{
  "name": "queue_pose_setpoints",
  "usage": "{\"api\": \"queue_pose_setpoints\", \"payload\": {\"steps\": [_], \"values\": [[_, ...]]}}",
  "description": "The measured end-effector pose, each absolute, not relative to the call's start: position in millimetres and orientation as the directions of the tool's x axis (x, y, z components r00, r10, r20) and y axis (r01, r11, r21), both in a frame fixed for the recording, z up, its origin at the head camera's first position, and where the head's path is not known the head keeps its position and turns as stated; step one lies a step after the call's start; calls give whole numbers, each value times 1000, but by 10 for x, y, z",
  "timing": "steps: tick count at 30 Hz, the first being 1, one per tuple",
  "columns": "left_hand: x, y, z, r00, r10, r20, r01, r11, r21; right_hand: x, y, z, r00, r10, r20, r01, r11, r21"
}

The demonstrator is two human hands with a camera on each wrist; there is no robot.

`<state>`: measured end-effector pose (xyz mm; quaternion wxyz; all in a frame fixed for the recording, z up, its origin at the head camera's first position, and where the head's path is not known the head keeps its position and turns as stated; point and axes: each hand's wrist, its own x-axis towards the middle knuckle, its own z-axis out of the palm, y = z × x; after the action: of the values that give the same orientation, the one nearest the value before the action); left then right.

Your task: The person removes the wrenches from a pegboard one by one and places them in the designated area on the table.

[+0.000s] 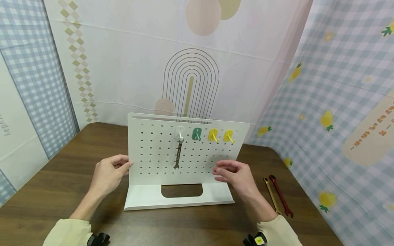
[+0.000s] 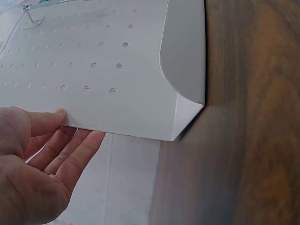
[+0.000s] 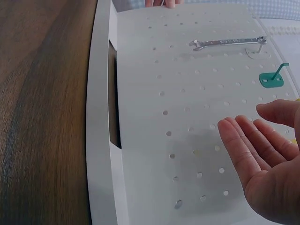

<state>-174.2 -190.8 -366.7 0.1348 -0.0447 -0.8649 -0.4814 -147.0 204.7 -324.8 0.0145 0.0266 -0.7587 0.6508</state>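
A white pegboard stands upright on its base on the table. My left hand pinches its left edge, thumb on the front and fingers behind, as the left wrist view shows. A silver combination wrench hangs by its ring end from a white hook. To its right are a green hook and two yellow hooks, one nearer the middle and one farther right, all bare. My right hand hovers before the board's lower right part, fingers extended and holding nothing.
On the table to the right lie a gold wrench and a red wrench, the gold one's near end close to my right forearm. A patterned cloth hangs behind the board, with a checked cloth along the right side.
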Motion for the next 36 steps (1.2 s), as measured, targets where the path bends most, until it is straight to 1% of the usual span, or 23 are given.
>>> {"api": "queue_pose_setpoints", "payload": {"steps": [8,19,36], "values": [[-1734,-1902,-3670,-960,-56,276,204,536,819,-1478,1959,-3229,-999,-18,43,-46,154,-987],[-1743,-1898,-3667,-958,-57,283,209,538,817,-1500,1877,-3215,-997,-32,64,-67,106,-992],[-1742,-1903,-3664,-961,-52,271,203,529,824,-1517,1788,-3170,-997,-50,62,-66,103,-992]]}}
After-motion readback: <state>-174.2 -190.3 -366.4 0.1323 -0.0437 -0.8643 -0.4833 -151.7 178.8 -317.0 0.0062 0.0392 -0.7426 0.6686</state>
